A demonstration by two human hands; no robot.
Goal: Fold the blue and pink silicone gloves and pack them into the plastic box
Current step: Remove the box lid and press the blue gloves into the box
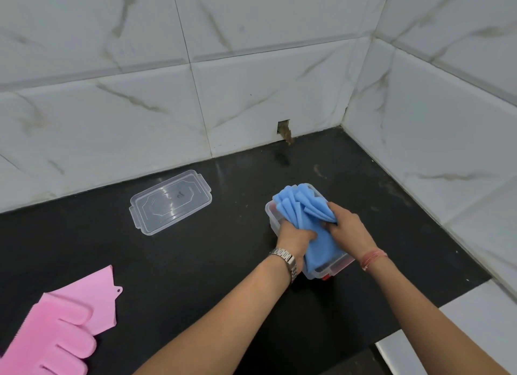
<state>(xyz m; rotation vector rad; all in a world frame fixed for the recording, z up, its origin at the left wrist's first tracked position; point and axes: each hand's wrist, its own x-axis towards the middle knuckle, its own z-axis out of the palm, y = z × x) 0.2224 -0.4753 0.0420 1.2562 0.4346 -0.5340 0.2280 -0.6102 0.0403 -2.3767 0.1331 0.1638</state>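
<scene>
Here, blue gloves (303, 209) under both hands' grip.

Bright, even light all over, soft and diffuse. Glare glints on the clear lid (170, 202) far left of the left hand (296, 236), and the dark worktop (223, 262) carries a faint sheen beyond both hands. Shadows under the forearms stay weak. Wall tiles (251, 66) bow at the edges: wide-angle distortion. Slight softness throughout.

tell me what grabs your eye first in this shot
Both hands, left and right, press folded blue silicone gloves into a clear plastic box on the black countertop. Bright pink silicone gloves lie flat at bottom left, and the clear plastic lid sits near the wall.
</scene>
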